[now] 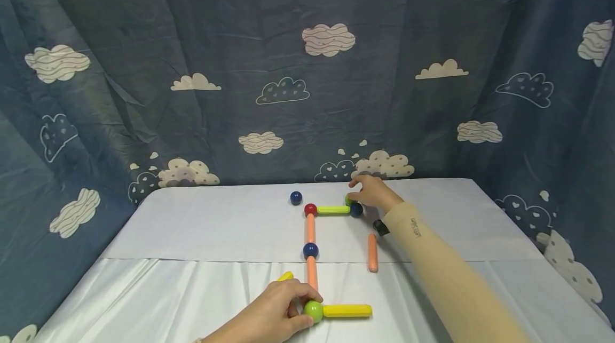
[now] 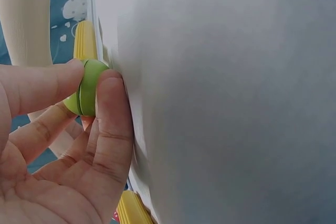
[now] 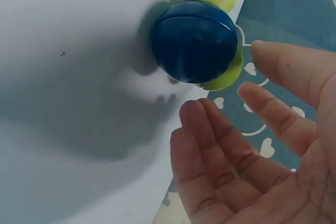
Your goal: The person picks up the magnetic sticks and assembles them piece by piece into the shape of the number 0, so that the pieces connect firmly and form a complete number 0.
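Observation:
Near the front of the white table, my left hand point(image 1: 269, 312) pinches a light green ball point(image 1: 314, 311) between thumb and fingers. A yellow rod point(image 1: 347, 310) extends to the right from that ball. An orange rod point(image 1: 312, 272) runs back from it to a blue ball point(image 1: 310, 250), and a second orange rod point(image 1: 310, 229) continues to a red ball point(image 1: 310, 209). From there a lime rod point(image 1: 333, 209) leads to a dark blue ball point(image 3: 194, 41). My right hand point(image 1: 376, 193) hovers there with loosely bent fingers, beside a green piece point(image 3: 227, 74) partly hidden behind the blue ball.
A separate blue ball point(image 1: 296, 198) lies at the back of the table point(image 1: 216, 231). To the right lies a loose orange rod point(image 1: 372, 253). Another yellow rod point(image 1: 285, 276) shows behind the left hand. A dark cloud-patterned curtain point(image 1: 230, 44) hangs behind the table.

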The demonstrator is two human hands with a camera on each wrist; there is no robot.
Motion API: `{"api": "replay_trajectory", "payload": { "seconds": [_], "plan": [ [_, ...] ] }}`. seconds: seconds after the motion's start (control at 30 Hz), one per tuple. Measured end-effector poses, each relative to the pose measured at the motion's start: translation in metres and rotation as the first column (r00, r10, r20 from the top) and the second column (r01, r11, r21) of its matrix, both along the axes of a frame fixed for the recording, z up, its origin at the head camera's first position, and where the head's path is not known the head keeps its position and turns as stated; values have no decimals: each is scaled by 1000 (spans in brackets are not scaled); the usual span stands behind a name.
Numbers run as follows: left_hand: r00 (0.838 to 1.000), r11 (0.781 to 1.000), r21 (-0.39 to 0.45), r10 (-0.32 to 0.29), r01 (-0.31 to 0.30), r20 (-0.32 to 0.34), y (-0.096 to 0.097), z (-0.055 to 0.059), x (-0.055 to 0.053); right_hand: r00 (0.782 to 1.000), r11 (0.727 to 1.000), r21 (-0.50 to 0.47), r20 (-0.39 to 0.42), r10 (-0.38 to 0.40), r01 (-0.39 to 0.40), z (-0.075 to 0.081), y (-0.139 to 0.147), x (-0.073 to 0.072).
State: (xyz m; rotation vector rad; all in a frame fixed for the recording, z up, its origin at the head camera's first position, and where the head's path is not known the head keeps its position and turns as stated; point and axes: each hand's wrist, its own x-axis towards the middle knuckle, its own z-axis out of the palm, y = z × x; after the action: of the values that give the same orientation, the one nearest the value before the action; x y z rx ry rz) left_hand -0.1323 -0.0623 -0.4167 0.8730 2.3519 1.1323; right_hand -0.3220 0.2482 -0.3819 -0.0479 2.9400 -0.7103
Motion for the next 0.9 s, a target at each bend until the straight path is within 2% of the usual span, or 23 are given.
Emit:
{"api": "replay_trajectory", "payload": {
  "seconds": [0.13,0.37,0.67,0.9],
  "plan": [
    [1000,1000,-4,4,-4,5,0,0,0,1000,999,32,3,10,-10,-3,-2,-4],
    [1000,1000,-11,9,-10,-8,-1,0,1,1000,1000,-9,29,2,-2,-6,-3,-6],
    [999,1000,-12,18,-18,27,2,2,0,998,1000,-12,58,15,-15,-7,-1,-7],
    [999,1000,-11,20,-20,31,1,1,1,999,999,-37,41,-22,23,-4,1,-4]
  ]
}}
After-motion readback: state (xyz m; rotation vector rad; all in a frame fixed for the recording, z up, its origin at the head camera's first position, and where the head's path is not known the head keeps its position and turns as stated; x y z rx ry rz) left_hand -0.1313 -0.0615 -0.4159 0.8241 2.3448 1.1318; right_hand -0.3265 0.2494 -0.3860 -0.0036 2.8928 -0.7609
